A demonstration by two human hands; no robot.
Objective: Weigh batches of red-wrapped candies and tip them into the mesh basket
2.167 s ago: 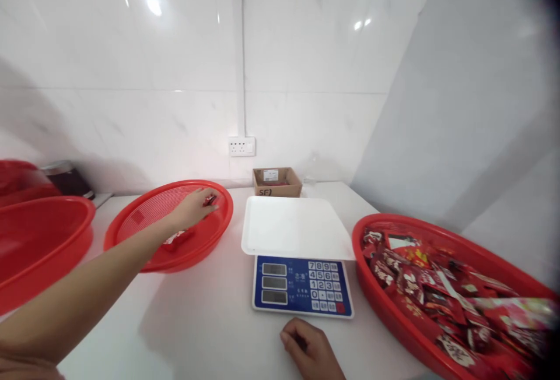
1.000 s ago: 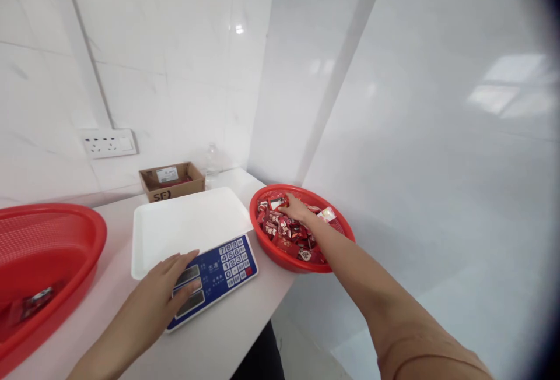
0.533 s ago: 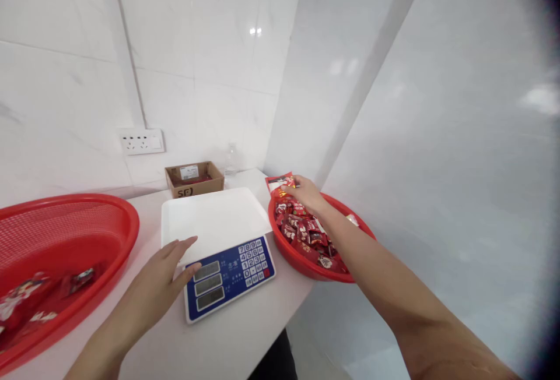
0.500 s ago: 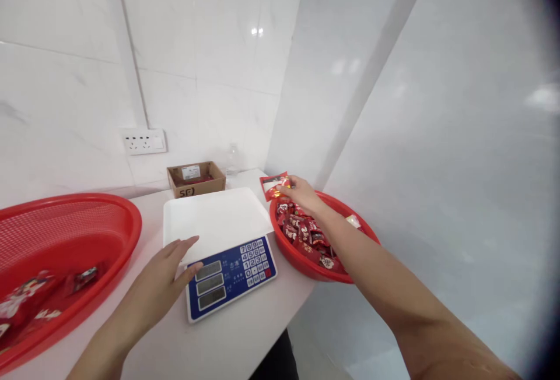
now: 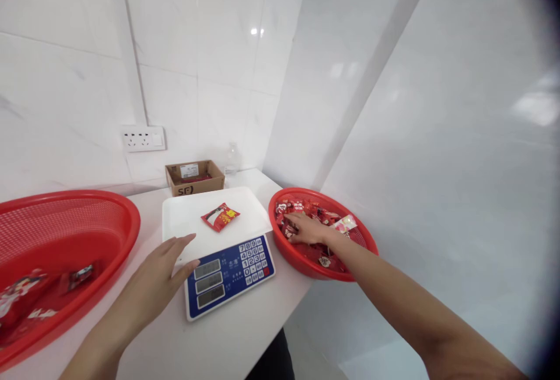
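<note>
A red snack packet (image 5: 220, 217) with a yellow and white print lies flat on the white pan (image 5: 181, 214) of a digital scale. My left hand (image 5: 160, 272) is at the scale's left front corner, fingers apart, thumb near the displays on the blue keypad panel (image 5: 231, 278). It holds nothing. Reaching into the right red basket (image 5: 365, 240), my right hand (image 5: 306, 229) has its fingers spread over several small red wrapped packets (image 5: 295, 208). Its fingertips touch the packets, but none is visibly gripped. A pale packet (image 5: 345, 224) lies beside my right wrist.
On the left stands a larger red basket (image 5: 131, 217) with several red packets (image 5: 26, 295) inside. Behind the scale are an open cardboard box (image 5: 196, 186) and a clear plastic bottle (image 5: 231, 158), close to the tiled wall. A grey-white panel (image 5: 420, 152) rises at right.
The red packet that my right hand held above the basket now lies on the scale pan. That hand has moved down into the basket. My left hand stays nearly where it was.
</note>
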